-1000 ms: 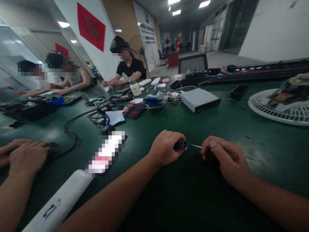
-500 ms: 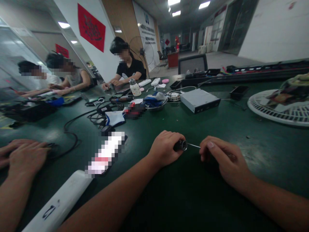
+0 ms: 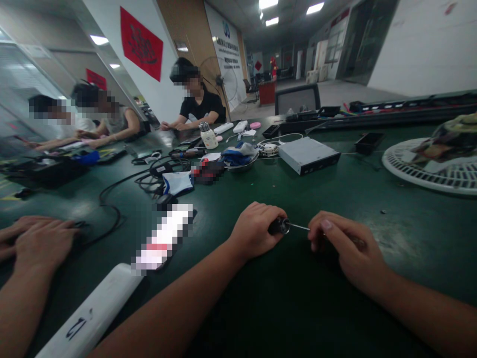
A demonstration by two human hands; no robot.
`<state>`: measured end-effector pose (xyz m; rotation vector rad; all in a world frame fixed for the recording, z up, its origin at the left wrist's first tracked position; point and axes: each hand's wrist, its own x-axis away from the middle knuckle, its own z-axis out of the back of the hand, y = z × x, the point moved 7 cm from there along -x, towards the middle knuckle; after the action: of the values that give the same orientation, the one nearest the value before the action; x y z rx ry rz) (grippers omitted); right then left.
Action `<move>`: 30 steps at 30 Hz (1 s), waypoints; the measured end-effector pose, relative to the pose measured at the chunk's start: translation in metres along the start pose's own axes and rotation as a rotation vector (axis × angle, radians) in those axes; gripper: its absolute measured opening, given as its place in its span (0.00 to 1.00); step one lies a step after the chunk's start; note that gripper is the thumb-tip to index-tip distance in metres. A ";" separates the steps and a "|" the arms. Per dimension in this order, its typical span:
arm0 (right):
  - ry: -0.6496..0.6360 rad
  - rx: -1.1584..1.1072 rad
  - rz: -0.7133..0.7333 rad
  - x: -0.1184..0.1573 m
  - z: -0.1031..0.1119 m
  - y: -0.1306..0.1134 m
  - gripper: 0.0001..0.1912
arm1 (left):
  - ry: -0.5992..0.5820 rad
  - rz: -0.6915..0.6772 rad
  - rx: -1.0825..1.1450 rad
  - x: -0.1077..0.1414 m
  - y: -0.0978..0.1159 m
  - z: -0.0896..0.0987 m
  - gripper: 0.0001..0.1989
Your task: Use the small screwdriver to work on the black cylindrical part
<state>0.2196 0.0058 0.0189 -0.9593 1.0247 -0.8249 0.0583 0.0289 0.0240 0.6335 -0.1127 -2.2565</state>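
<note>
A dark green workbench (image 3: 298, 199) runs down a long, lit office hall, with three seated people (image 3: 197, 102) along it at 11 o'clock. Two more hands (image 3: 42, 243) rest at 9 o'clock, and one metal box (image 3: 308, 155) sits at 12. The left hand (image 3: 255, 231) curls its fingers round one small black-handled screwdriver (image 3: 278, 226). Its thin shaft points toward 3 o'clock into the right hand (image 3: 345, 248), whose thumb and fingertips (image 3: 320, 226) pinch together at its tip.
</note>
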 end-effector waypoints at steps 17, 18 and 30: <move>-0.029 -0.033 0.010 0.002 -0.004 -0.002 0.21 | 0.009 -0.002 0.001 0.001 -0.001 0.000 0.09; -0.010 -0.025 0.003 0.002 -0.002 -0.001 0.21 | 0.009 -0.004 0.000 0.001 0.000 0.000 0.09; -0.051 -0.046 0.018 0.003 -0.004 -0.003 0.20 | 0.012 0.003 0.008 0.001 -0.001 0.000 0.09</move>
<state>0.2166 0.0014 0.0199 -1.0036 1.0104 -0.7610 0.0573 0.0289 0.0239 0.6508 -0.1164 -2.2503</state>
